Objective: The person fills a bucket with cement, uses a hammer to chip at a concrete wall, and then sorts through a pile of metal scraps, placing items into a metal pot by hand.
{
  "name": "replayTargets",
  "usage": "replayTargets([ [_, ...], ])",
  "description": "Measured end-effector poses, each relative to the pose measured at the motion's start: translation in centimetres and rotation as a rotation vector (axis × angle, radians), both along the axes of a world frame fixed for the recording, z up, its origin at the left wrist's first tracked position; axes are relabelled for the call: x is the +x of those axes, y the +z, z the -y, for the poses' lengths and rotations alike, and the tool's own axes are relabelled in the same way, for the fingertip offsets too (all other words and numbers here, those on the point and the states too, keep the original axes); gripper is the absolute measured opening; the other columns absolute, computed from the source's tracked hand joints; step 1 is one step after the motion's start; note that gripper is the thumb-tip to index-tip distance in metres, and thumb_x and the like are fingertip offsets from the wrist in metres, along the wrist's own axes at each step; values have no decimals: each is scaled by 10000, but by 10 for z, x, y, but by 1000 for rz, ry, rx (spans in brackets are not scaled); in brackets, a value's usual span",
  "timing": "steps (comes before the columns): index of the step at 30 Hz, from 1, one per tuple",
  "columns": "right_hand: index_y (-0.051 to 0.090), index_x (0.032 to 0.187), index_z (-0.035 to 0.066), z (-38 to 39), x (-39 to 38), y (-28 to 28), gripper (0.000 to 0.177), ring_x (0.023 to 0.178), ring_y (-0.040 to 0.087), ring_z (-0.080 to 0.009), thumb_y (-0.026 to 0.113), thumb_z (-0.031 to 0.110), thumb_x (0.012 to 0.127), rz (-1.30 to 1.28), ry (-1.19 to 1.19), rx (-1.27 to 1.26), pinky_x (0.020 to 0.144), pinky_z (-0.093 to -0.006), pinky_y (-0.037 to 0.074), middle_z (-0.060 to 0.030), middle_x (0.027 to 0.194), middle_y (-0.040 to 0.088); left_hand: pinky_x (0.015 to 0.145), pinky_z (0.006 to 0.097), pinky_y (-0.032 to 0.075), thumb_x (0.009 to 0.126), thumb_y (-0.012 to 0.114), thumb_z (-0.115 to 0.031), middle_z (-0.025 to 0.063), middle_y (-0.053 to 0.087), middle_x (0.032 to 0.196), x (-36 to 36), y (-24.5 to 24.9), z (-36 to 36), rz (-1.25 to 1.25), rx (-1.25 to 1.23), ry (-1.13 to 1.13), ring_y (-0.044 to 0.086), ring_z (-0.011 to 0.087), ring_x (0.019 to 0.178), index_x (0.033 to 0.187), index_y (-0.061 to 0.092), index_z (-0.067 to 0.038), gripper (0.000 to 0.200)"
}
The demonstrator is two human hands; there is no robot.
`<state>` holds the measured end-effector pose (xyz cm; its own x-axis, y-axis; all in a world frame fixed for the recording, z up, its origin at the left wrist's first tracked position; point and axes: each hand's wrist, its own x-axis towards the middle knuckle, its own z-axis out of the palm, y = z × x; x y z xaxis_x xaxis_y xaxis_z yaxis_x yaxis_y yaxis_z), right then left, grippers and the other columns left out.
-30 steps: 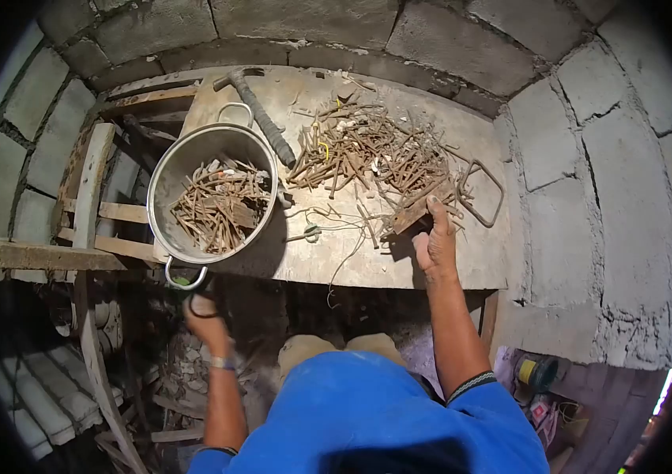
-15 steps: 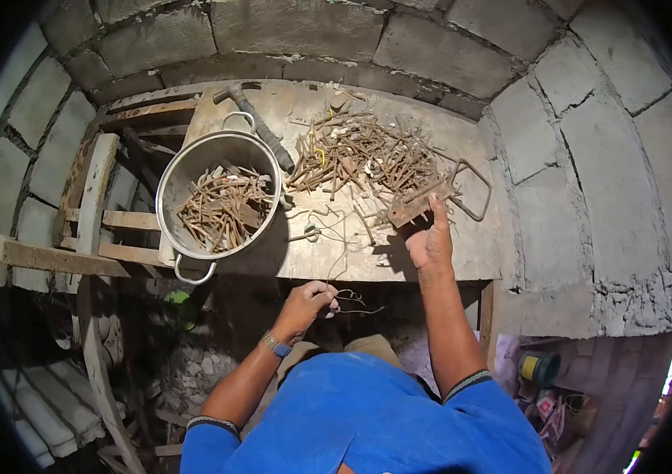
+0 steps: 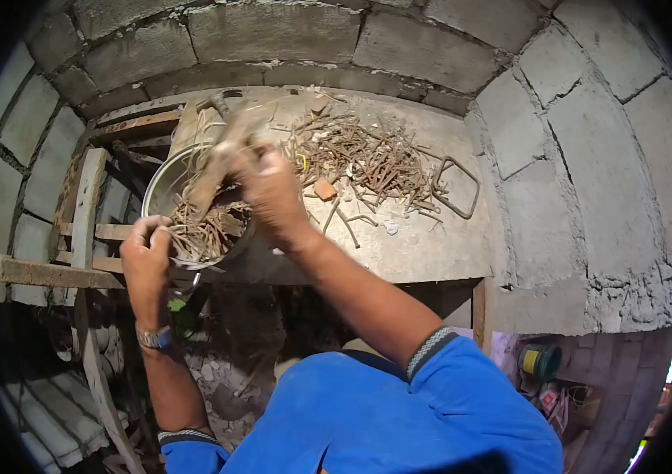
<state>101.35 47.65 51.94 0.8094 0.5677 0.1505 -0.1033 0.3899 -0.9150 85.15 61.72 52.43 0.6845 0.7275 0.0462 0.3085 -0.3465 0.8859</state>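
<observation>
A two-handled metal pot (image 3: 152, 192) holds a heap of rusty nails (image 3: 201, 235). My left hand (image 3: 147, 243) is at its near left rim, fingers pinched together on thin wire (image 3: 191, 170) that loops up over the pot; the exact grip is partly hidden. Over the pot, my right hand (image 3: 269, 189) is closed on a flat rusty metal plate (image 3: 211, 180), tilted down toward the nails and smeared by motion. Behind the pot, a hammer (image 3: 216, 103) is mostly hidden by the right hand and the plate.
On the wooden tabletop (image 3: 423, 257) lies a large pile of rusty nails (image 3: 375, 162), with a bent metal rod loop (image 3: 456, 187) at its right and an orange chunk (image 3: 325, 189) in front. Block walls (image 3: 272, 35) enclose the table. A timber frame (image 3: 87, 205) stands at left.
My right hand has swung left from the nail pile to above the pot, carrying the metal plate. My left hand has moved left and up to the pot's rim; the wire has left the tabletop.
</observation>
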Motion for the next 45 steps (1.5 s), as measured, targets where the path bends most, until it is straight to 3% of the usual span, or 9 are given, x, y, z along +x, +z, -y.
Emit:
replayTargets([
  [4,588,1164,-78,-20,-25,-21,547,1037,641,-416,767,273,786,438,-37,-447,930,-446,502,-279,1093,647,896,442,488,938,509,-226,281,672,1055,8,-37,-39,-244,467,24,646,437,986,1110,662,61,368],
  [7,625,1151,-30,-2,-21,-32,433,967,667,-354,733,232,823,639,-134,-353,878,-418,522,-225,1056,677,920,450,477,948,481,-216,278,664,1102,3,-58,-63,-302,535,2,637,423,1024,1156,658,50,381],
  [9,672,1064,-5,32,-5,-29,309,876,683,-281,716,210,847,368,-10,-425,822,-372,535,-171,970,709,927,456,470,954,475,-209,277,663,1109,0,-68,-64,-255,487,35,630,423,1033,1184,648,44,383],
  [12,712,895,11,99,39,-79,186,810,676,-216,699,194,866,379,-333,-582,766,-345,533,-131,892,721,945,458,458,965,465,-185,274,653,1146,2,-71,-54,-172,526,140,614,425,1057,1247,621,29,386],
  [15,707,849,40,168,76,-121,193,825,681,-325,672,230,849,359,-449,-1081,774,-410,532,-179,872,696,994,422,441,981,461,-144,255,628,1248,4,-76,-51,-99,608,227,597,396,1129,1326,565,27,399],
  [21,692,861,41,178,82,-145,237,882,667,-388,675,276,834,506,-355,-1397,794,-480,526,-203,924,694,1032,367,427,1013,485,-168,202,627,1293,0,-66,-35,209,241,412,600,278,1173,1317,550,71,393],
  [31,622,863,-1,181,90,-161,201,813,648,-429,589,197,844,728,-344,-1396,739,-516,515,-237,853,655,1017,356,462,1032,492,-203,138,653,1269,-86,-92,-50,189,229,512,616,248,1151,1306,574,61,389],
  [38,630,918,60,150,65,-149,190,866,611,-366,708,211,830,926,-356,-965,770,-467,499,-171,870,621,928,356,505,1028,498,-260,139,634,1297,-170,-129,-46,13,205,683,651,247,1101,1275,625,30,402],
  [45,690,810,-22,102,46,-158,108,854,651,-393,609,42,777,904,-173,-1343,709,-494,549,-226,885,656,883,338,513,1014,509,-153,127,701,1153,-152,-144,14,-59,11,380,667,233,1037,1262,605,51,335],
])
